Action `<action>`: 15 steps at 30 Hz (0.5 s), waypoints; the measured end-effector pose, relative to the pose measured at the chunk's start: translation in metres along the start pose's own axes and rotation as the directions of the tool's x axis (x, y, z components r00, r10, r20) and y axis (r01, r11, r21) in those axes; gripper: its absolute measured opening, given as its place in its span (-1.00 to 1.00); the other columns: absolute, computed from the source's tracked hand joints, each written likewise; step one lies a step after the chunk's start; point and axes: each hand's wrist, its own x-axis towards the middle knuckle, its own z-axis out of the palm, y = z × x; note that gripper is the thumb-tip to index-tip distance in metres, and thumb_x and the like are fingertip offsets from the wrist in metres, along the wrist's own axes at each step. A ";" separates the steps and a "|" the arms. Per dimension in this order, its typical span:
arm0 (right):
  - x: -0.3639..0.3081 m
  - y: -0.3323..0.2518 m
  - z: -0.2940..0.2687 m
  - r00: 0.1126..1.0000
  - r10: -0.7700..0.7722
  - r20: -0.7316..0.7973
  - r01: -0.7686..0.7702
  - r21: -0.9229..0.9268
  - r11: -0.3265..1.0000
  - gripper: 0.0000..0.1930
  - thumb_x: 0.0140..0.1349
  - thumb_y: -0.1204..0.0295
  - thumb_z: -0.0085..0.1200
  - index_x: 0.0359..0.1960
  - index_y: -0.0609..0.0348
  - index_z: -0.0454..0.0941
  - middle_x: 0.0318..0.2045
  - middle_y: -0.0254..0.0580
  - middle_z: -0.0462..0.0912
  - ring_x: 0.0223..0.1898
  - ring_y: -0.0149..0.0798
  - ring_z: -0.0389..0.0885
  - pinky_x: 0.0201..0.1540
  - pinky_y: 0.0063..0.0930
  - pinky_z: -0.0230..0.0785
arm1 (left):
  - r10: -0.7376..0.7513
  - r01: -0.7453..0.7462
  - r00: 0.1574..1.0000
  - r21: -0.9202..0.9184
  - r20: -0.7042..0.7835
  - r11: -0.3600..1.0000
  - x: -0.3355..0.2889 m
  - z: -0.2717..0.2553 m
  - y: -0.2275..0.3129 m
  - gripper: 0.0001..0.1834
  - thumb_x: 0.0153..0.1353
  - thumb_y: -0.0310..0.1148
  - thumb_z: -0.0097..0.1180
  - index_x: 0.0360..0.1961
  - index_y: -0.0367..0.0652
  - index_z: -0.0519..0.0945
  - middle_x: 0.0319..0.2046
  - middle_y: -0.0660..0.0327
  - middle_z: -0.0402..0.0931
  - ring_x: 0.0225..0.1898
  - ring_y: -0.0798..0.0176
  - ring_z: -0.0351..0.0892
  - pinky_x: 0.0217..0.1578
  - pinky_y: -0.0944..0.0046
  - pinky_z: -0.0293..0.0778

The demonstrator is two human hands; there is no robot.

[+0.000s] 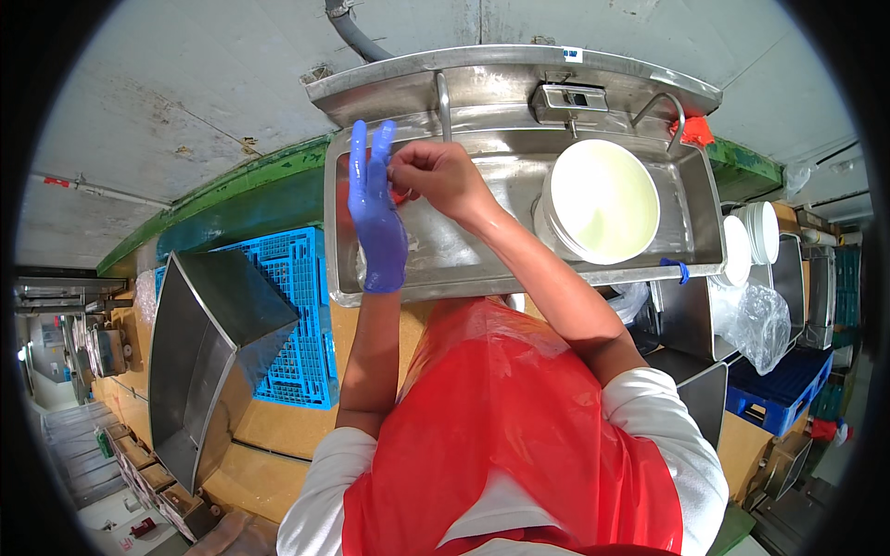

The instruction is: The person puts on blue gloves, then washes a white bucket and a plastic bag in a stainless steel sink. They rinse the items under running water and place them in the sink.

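My left hand (375,208) wears a wet-looking blue rubber glove. It is raised over the left end of a steel sink (445,250), with two fingers stretched upward and apart. My bare right hand (440,181) reaches across to it, thumb and fingertips pinched together against the palm side of the glove. A small bit of red (400,196) shows just under those fingertips; whether they grip it or the glove is hidden. A large white bucket (603,204) stands in the right half of the sink, with its inside pale and yellowish.
Two bent metal pipes (444,107) and a steel fixture (569,100) line the sink's back. A red cloth (695,132) sits at its right corner. Left of me are a tilted steel bin (199,343) and a blue plastic pallet (301,324). White buckets (762,232) stand at right.
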 end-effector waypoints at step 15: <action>-0.011 -0.001 -0.013 0.972 -0.209 -0.104 0.175 -0.270 0.947 -0.89 0.40 0.44 0.21 -0.23 0.20 0.71 -0.43 -0.43 0.68 -0.39 -0.58 0.53 -0.37 -0.60 0.38 | -0.206 0.244 0.970 -0.539 0.132 0.806 -0.007 -0.002 -0.006 -0.31 0.54 -0.21 -0.18 0.61 -0.02 0.01 0.47 0.10 0.27 0.48 0.06 0.22 0.49 -0.12 -0.01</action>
